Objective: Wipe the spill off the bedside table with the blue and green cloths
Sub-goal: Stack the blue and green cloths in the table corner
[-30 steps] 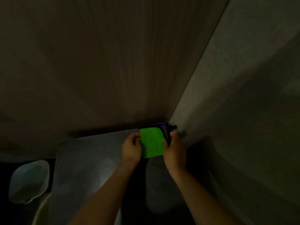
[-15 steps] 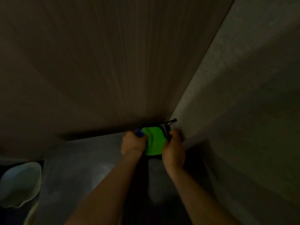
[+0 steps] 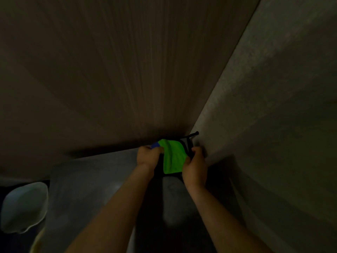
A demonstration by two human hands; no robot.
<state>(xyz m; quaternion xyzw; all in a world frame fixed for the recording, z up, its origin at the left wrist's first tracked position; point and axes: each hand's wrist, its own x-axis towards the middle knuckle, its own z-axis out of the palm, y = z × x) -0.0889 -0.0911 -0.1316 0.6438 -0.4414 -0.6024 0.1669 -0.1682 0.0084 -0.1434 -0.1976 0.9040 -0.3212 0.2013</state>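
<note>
The green cloth (image 3: 172,157) hangs at the far right corner of the table (image 3: 94,181), where the wood wall (image 3: 113,70) meets the grey wall (image 3: 273,106). A sliver of blue cloth (image 3: 155,144) shows at its upper left. The left hand (image 3: 148,156) is closed on that edge, gripping both cloths; the right hand (image 3: 195,165) is curled around the green cloth's right edge, beside a black rack (image 3: 189,143). A pale bowl (image 3: 23,207) sits off the table's left side
</note>
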